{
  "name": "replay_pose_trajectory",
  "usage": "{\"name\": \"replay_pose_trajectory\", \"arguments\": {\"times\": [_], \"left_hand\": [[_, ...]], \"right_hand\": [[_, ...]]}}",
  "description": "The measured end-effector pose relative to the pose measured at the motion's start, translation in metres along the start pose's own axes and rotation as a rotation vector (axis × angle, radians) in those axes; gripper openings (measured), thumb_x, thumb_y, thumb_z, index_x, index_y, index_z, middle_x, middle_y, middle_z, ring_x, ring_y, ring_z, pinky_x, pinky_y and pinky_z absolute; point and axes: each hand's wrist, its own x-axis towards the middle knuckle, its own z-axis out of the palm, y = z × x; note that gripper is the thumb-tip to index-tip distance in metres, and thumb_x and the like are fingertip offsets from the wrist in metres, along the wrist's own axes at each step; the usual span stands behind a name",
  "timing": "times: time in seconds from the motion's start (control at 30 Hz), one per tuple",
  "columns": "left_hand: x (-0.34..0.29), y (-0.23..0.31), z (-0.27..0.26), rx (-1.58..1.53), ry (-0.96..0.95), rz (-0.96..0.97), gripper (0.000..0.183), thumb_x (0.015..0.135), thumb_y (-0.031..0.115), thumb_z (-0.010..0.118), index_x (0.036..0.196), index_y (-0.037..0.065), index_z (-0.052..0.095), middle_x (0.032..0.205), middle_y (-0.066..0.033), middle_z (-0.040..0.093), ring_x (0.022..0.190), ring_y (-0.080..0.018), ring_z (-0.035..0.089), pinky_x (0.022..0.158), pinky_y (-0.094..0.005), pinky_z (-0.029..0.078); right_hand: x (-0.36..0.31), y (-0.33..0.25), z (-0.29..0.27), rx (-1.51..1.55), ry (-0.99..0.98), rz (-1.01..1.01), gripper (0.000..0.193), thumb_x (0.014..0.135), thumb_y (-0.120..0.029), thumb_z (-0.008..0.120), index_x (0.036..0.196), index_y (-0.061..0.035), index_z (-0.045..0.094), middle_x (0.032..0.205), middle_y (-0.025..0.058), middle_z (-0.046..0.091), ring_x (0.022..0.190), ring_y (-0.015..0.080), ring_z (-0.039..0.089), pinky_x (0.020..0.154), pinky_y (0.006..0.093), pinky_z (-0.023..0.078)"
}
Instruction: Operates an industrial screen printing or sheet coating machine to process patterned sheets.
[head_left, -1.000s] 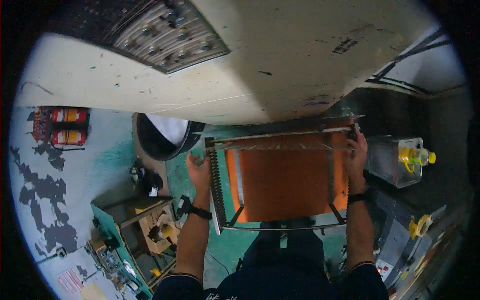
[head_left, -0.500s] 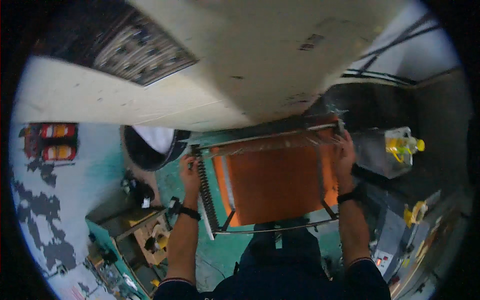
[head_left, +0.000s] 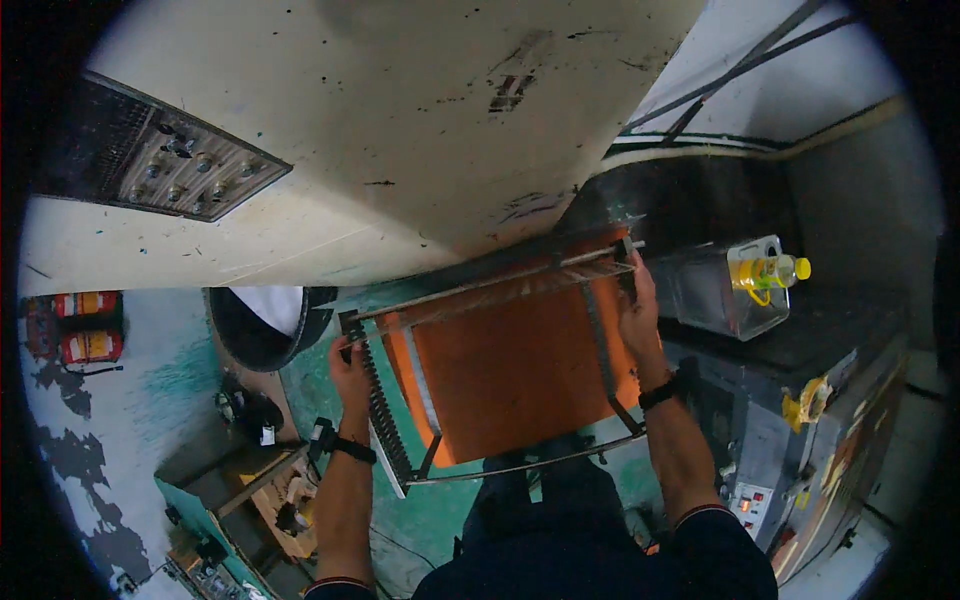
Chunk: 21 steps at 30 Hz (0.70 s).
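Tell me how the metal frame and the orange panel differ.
Shape: the metal frame is made of narrow bars, while the orange panel is one broad surface.
Edge: the frame is toothed along its left side; the panel's left edge is smooth.
Extent: the frame reaches farther left than the panel.
Both slant upward toward the picture's right.

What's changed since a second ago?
The camera view turned: the metal frame appears further left and more tilted, right end up. The left hand, spread before, looks more curled at its toothed side. The right hand stays at the opposite side.
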Motion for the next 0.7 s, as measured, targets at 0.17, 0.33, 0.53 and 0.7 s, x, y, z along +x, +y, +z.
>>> {"name": "replay_pose_trajectory", "arguments": {"times": [0.17, 0.33, 0.53, 0.7], "left_hand": [[0.004, 0.002, 0.002, 0.131, -0.009, 0.020, 0.030, 0.090, 0.018, 0.061, 0.112, 0.001, 0.053, 0.103, -0.0098, 0.060, 0.093, -0.0195, 0.055, 0.086, -0.0320, 0.044], [0.017, -0.011, -0.013, 0.073, -0.123, -0.012, 0.025, 0.090, 0.018, 0.062, 0.108, 0.002, 0.056, 0.104, -0.0109, 0.060, 0.096, -0.0200, 0.056, 0.087, -0.0323, 0.044], [0.015, -0.003, -0.008, 0.315, -0.042, 0.209, 0.023, 0.091, 0.016, 0.059, 0.108, 0.001, 0.055, 0.105, -0.0128, 0.060, 0.098, -0.0201, 0.057, 0.087, -0.0322, 0.044], [0.014, 0.001, -0.008, 0.001, -0.111, 0.000, 0.027, 0.093, 0.018, 0.057, 0.113, 0.000, 0.050, 0.099, -0.0083, 0.059, 0.092, -0.0161, 0.055, 0.083, -0.0298, 0.044]], "right_hand": [[0.003, -0.011, -0.009, 0.013, -0.062, 0.036, 0.056, 0.093, -0.012, 0.051, 0.142, 0.0026, 0.026, 0.143, 0.0181, 0.035, 0.132, 0.0304, 0.035, 0.110, 0.0391, 0.024], [0.015, -0.013, -0.007, 0.096, -0.069, 0.218, 0.056, 0.083, 0.005, 0.047, 0.137, 0.0017, 0.035, 0.137, 0.0222, 0.041, 0.128, 0.0371, 0.038, 0.108, 0.0416, 0.029], [0.013, -0.025, -0.006, 0.272, 0.085, 0.235, 0.047, 0.085, 0.005, 0.046, 0.131, 0.0022, 0.041, 0.134, 0.0215, 0.045, 0.126, 0.0336, 0.043, 0.106, 0.0403, 0.032], [0.006, -0.019, -0.014, 0.257, 0.085, 0.132, 0.040, 0.090, -0.006, 0.045, 0.129, 0.0034, 0.044, 0.131, 0.0217, 0.048, 0.124, 0.0339, 0.044, 0.105, 0.0401, 0.033]]}}
